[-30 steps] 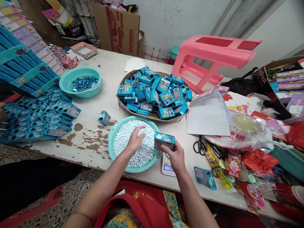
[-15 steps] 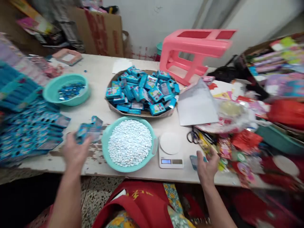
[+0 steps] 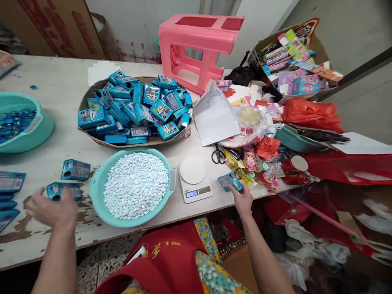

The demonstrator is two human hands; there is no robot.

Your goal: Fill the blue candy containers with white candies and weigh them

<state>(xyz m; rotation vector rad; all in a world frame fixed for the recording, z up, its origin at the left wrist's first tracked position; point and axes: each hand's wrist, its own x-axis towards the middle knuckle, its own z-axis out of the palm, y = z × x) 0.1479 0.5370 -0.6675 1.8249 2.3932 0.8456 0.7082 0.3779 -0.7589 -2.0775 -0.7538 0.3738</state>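
Note:
My left hand point(image 3: 55, 210) is low over the table with thumb and fingers apart, just beside a small blue candy box point(image 3: 69, 190). A second blue candy box point(image 3: 76, 170) lies behind that one, its end open. To the right, my right hand point(image 3: 244, 200) has thumb and finger closed around the corner of a flattened blue candy box point(image 3: 229, 181) at table level. Between my hands stand a turquoise basin point(image 3: 95, 183) of small pale candies point(image 3: 136, 183) and a white kitchen scale point(image 3: 194, 181) with its display lit.
A cut-down carton point(image 3: 134, 143) heaped with blue boxes is behind the basin. Flat blue boxes point(image 3: 10, 181) and another turquoise basin point(image 3: 44, 126) are at left. A pink stool point(image 3: 199, 36), paper point(image 3: 214, 118), scissors point(image 3: 218, 155) and loose wrappers crowd the right.
My view has swung right. My left hand has come away from the blue boxes, which now rest on the table. My right hand has closed on the flattened box's corner.

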